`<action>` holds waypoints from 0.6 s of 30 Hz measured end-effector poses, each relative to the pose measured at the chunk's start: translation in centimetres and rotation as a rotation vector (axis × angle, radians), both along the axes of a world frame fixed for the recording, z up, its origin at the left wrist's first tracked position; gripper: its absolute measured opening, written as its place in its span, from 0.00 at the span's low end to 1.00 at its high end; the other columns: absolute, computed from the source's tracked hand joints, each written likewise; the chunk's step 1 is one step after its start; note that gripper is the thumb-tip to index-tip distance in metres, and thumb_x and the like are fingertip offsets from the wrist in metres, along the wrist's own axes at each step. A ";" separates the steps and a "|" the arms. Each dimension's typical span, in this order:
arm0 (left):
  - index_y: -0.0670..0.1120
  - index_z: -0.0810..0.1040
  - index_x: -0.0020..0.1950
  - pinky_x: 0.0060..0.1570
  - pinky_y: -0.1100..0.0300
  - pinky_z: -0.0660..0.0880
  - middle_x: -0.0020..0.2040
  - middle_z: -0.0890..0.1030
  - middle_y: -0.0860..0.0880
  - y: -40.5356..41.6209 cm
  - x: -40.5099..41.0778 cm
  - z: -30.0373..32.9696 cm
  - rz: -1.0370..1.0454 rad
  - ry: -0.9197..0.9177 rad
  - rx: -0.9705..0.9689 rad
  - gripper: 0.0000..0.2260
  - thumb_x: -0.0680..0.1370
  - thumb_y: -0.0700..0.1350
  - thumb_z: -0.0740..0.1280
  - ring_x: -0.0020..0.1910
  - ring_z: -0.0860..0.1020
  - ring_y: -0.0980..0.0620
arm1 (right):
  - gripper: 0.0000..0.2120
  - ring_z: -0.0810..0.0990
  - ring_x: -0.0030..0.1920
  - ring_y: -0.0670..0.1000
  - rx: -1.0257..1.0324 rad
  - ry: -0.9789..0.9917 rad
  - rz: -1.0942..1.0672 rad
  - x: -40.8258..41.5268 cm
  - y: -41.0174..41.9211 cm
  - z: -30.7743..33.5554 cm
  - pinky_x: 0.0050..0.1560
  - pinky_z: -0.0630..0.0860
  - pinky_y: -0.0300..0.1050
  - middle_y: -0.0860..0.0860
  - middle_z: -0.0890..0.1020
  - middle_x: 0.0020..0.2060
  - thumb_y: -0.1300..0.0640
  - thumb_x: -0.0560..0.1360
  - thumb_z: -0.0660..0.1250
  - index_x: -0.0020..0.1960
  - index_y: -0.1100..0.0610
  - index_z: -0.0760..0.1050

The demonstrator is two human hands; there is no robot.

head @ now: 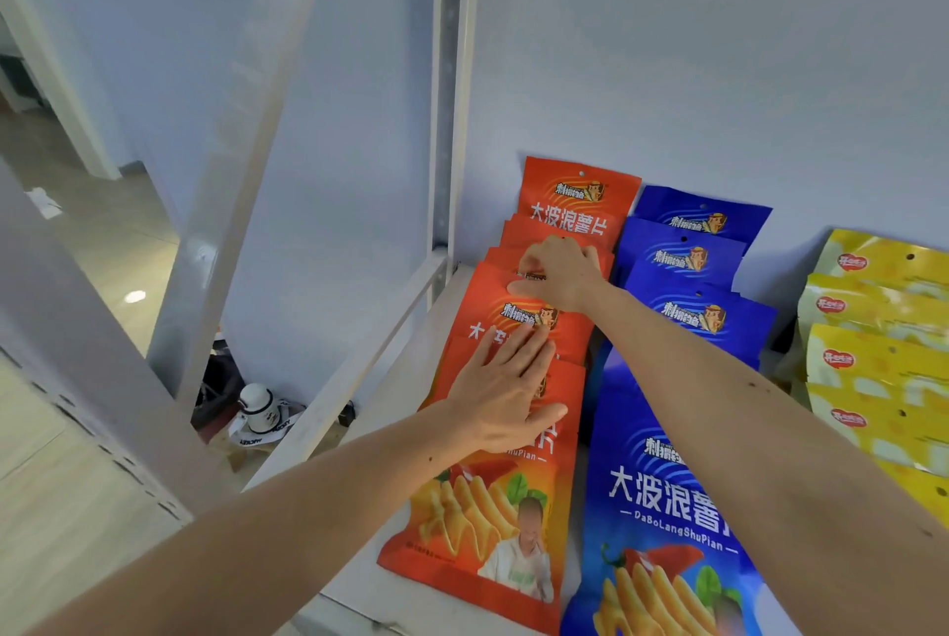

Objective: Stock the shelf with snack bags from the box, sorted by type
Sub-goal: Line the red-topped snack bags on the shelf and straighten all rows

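Several orange snack bags [482,522] lie overlapped in a row on the white shelf [411,363], leaning back toward the wall. My left hand [506,389] presses flat with straight fingers on the front orange bags. Farther back, my right hand [557,271] has its fingers curled over the top edge of an orange bag [524,301] in the middle of that row. To the right runs a row of blue snack bags [672,497], and beyond it a row of yellow bags [883,368]. The box is not in view.
A white upright post [452,86] and slanted frame bars [246,163] border the shelf on the left. On the floor below stand a dark bag and a white cup-like object [257,404]. The pale wall [719,60] backs the shelf.
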State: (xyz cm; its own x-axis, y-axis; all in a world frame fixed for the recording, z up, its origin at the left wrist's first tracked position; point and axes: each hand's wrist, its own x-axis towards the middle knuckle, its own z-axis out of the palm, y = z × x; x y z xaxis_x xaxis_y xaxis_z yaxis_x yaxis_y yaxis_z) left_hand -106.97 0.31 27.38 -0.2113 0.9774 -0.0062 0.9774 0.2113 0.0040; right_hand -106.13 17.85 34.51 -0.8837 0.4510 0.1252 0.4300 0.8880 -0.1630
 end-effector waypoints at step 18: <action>0.48 0.34 0.78 0.75 0.45 0.38 0.77 0.33 0.50 -5.2 1.7 -1.0 -0.190 0.078 -0.144 0.38 0.77 0.70 0.42 0.75 0.29 0.52 | 0.15 0.78 0.59 0.51 -0.294 -0.344 0.139 2.7 -4.0 -0.4 0.62 0.73 0.46 0.49 0.82 0.56 0.46 0.69 0.76 0.50 0.53 0.83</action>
